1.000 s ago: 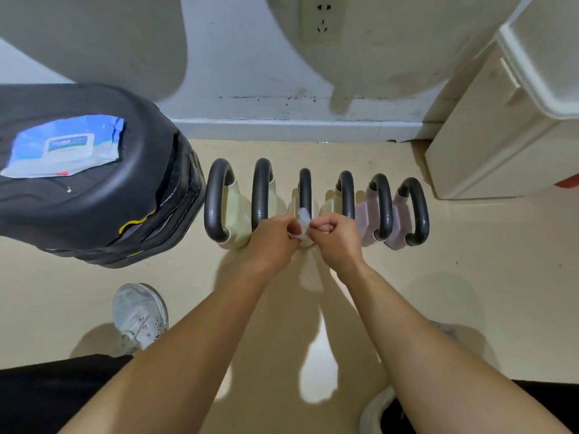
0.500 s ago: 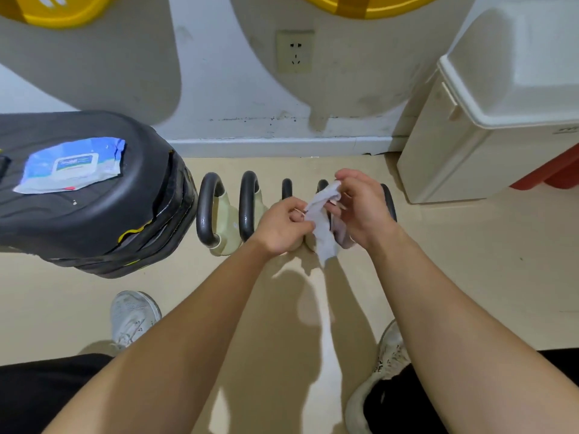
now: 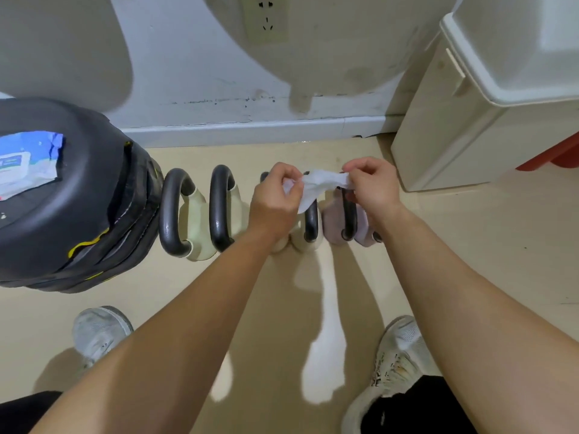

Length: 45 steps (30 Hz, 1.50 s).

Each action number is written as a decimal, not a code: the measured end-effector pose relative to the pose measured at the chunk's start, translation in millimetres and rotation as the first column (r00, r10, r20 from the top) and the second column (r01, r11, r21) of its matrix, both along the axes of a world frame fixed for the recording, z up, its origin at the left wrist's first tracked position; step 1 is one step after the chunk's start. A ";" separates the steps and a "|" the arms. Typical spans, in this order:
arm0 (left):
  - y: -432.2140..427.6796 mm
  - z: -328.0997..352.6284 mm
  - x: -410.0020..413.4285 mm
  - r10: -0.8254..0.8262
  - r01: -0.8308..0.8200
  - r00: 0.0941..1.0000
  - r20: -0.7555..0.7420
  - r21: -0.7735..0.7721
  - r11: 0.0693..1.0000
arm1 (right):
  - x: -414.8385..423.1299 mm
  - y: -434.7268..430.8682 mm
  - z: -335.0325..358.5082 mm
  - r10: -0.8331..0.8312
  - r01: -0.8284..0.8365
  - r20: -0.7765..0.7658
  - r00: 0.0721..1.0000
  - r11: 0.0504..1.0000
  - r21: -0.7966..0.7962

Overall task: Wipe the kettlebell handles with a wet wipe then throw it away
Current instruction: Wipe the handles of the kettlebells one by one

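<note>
A row of several kettlebells (image 3: 200,220) with dark handles stands on the floor along the wall; the left ones are cream, the right ones (image 3: 333,223) pale purple. A white wet wipe (image 3: 316,184) is stretched between my hands just above the middle kettlebells. My left hand (image 3: 275,202) pinches its left end and my right hand (image 3: 374,186) pinches its right end. My hands and the wipe hide the middle handles in part.
A cream lidded bin (image 3: 482,114) stands at the right against the wall. A black stack of padded equipment (image 3: 81,195) at the left carries a blue pack of wipes (image 3: 25,162). My two white shoes (image 3: 100,332) are on the beige floor below.
My hands have drawn apart and pulled the wipe out flat between them; earlier it was bunched, then hanging from my right hand. The view has shifted slightly.
</note>
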State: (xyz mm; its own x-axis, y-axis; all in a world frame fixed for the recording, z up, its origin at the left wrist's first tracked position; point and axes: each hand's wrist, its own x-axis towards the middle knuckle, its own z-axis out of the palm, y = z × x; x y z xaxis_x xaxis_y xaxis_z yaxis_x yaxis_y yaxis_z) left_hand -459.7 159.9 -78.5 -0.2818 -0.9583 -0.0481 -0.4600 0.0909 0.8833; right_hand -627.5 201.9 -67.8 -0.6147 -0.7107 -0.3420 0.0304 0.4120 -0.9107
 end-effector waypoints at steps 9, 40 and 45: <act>23.8 -30.5 -5.2 0.118 -0.145 0.970 0.211 0.121 0.982 | 16.8 5.8 -49.5 0.230 -0.137 -0.790 0.569 0.973 0.185; -6.6 -55.7 -40.1 0.383 -0.306 0.923 0.031 0.663 0.683 | 49.5 -16.0 -80.2 -0.104 0.043 0.382 0.918 0.986 0.164; -8.1 -50.6 -37.3 0.329 -0.311 0.943 0.058 0.510 0.802 | 46.7 -14.3 -76.7 -0.105 -0.001 0.411 0.905 0.968 0.251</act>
